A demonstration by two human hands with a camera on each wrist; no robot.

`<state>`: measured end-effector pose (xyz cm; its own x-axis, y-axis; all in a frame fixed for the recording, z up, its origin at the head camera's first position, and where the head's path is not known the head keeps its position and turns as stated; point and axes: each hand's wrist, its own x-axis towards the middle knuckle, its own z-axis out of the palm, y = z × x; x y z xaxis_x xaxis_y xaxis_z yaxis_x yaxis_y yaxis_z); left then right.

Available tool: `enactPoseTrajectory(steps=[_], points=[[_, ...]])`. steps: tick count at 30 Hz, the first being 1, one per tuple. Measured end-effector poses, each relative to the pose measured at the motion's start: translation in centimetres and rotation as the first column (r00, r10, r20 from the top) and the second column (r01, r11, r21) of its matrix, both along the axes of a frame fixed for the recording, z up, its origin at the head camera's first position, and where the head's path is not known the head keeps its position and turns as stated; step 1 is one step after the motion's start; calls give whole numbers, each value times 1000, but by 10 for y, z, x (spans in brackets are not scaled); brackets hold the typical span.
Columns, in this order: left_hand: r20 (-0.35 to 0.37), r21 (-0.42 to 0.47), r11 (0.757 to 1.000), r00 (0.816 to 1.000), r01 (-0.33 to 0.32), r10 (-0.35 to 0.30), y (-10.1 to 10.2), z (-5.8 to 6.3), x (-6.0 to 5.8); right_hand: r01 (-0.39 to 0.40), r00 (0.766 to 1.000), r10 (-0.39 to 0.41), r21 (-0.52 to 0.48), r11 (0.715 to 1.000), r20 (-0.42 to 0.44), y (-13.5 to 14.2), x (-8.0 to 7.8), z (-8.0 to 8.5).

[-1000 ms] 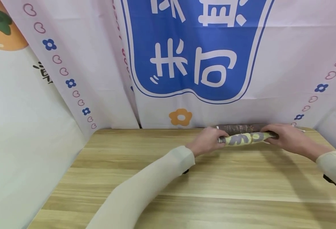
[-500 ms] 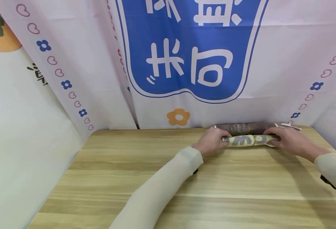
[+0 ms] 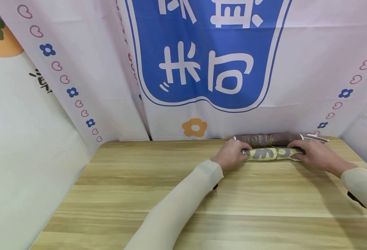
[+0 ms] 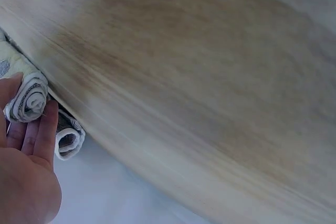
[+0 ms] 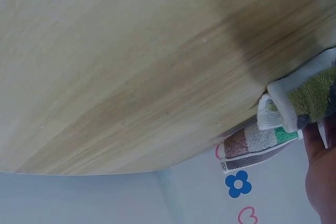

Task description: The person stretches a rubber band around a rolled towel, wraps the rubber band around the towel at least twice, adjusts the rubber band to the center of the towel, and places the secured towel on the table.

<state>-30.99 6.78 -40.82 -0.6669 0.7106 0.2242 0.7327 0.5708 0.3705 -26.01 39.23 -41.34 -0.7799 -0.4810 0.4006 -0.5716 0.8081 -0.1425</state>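
Note:
A rolled yellow-and-grey towel lies along the far right of the table. My left hand grips its left end, and my right hand holds the right end. In the left wrist view, thumb and fingers curl around the spiral end of that towel. A dark brown rolled towel rests just behind it, along the table's back edge. The right wrist view shows the brown towel's flat striped end sticking out past the yellow one. Part of my right hand falls outside that view.
The wooden table stretches towards me and to the left. A white cloth printed with a blue panel hangs directly behind its back edge. White sheets also hang at both sides.
Both hands have set the yellow-and-grey towel down a little lower, against the front of the brown roll. The view has shifted slightly right. In the last half second almost nothing moved.

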Motion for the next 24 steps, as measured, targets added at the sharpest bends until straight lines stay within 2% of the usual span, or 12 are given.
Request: enactPoseTrajectory(steps=[6, 12, 20, 24], points=[[16, 19, 1000, 1000, -5, 4, -1, -3, -1, -6, 1000, 6, -4, 1000, -21, -1, 0, -2], [49, 37, 999, 999, -17, 15, -2, -6, -1, 26, 1000, -26, -12, 1000, 9, -1, 2, -5], [37, 32, 999, 999, -24, 23, -2, -7, 0, 63, 997, -62, -23, 998, 45, -2, 4, -8], [57, 32, 999, 998, -43, 41, -3, -8, 1, 58, 998, -57, -34, 998, 32, -4, 3, -9]])
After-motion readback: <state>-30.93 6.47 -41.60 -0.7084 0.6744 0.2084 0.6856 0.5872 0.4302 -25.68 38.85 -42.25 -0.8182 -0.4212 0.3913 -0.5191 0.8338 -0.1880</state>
